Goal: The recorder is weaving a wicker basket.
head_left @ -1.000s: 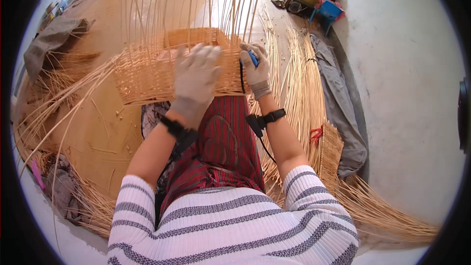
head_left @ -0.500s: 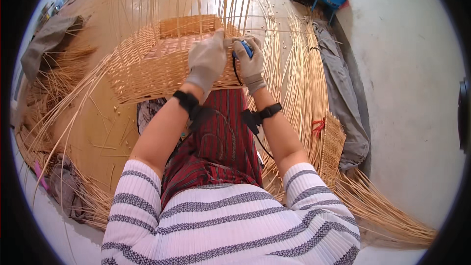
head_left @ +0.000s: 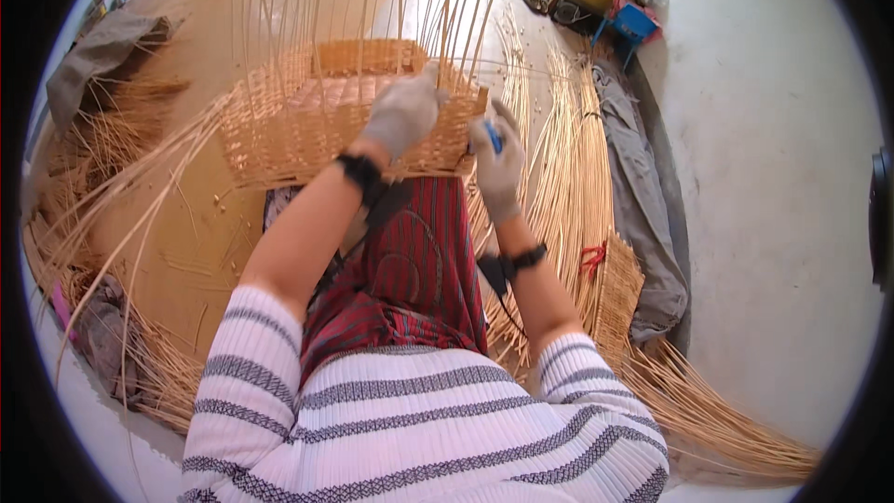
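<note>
A half-woven wicker basket [head_left: 279, 144] rests in front of me against my knees, with long upright stakes [head_left: 447, 0] rising from its far side. My gloved left hand [head_left: 407, 112] lies over the near wall at its right end. Its fingers are closed by the rim, close to the stakes; what they pinch is hidden. Just off the basket's right corner is my gloved right hand [head_left: 500, 163], blurred a little. It is closed around a small blue tape measure [head_left: 493, 136], mostly covered by the fingers.
Long bundles of pale wicker rods [head_left: 559, 149] lie on the floor to my right, beside a grey cloth [head_left: 643, 196]. More rods and a grey cloth [head_left: 98, 65] are heaped at the left. A blue stool [head_left: 631, 23] stands far right.
My right hand has moved right and down, away from my left hand, with the tape measure. My left hand has shifted a little right. The basket sits slightly further right in view.
</note>
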`<state>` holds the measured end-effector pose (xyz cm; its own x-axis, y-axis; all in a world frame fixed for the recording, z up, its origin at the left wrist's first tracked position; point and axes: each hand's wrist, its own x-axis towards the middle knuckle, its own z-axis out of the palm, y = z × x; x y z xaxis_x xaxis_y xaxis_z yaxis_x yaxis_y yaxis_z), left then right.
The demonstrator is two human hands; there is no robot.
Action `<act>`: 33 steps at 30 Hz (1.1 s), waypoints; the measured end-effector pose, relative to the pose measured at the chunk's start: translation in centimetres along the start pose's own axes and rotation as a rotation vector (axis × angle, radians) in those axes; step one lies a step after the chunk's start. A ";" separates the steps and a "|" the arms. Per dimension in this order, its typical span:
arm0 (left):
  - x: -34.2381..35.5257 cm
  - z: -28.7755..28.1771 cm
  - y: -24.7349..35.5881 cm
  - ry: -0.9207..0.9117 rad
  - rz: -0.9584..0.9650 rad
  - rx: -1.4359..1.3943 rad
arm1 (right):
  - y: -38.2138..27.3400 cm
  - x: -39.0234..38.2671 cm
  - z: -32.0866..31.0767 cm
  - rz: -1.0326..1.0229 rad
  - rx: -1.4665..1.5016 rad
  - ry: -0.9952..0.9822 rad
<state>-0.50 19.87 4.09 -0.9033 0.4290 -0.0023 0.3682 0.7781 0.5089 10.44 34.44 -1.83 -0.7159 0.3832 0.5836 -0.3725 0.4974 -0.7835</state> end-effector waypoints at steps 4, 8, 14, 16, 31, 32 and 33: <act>-11.1 2.2 -6.4 0.463 0.569 0.353 | -4.1 -9.6 -3.6 0.216 -0.003 -0.438; -15.4 4.8 -14.2 0.282 0.299 0.608 | -6.5 -14.7 -4.4 -0.121 -0.554 -1.376; -14.3 7.0 -16.0 0.139 0.299 0.438 | -2.6 -7.5 0.2 -0.081 -0.357 -0.662; -14.1 7.1 -15.7 0.152 0.328 0.425 | 0.0 -5.3 4.2 -0.003 -0.381 -0.597; -15.2 -5.5 -27.0 1.128 -0.054 -0.986 | -10.3 -5.2 19.0 -0.240 0.037 -0.920; -15.7 -5.3 -26.8 1.101 -0.136 -0.964 | -12.3 -4.8 20.4 -0.281 0.088 -0.980; -16.1 -5.1 -26.5 1.106 -0.077 -0.925 | -14.2 -4.6 21.5 -0.357 0.120 -0.966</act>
<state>3.19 -9.96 -5.00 -0.7762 -0.5014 0.3823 0.4271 0.0278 0.9038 6.30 8.86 2.04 -0.7011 -0.5852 0.4074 -0.6743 0.3584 -0.6456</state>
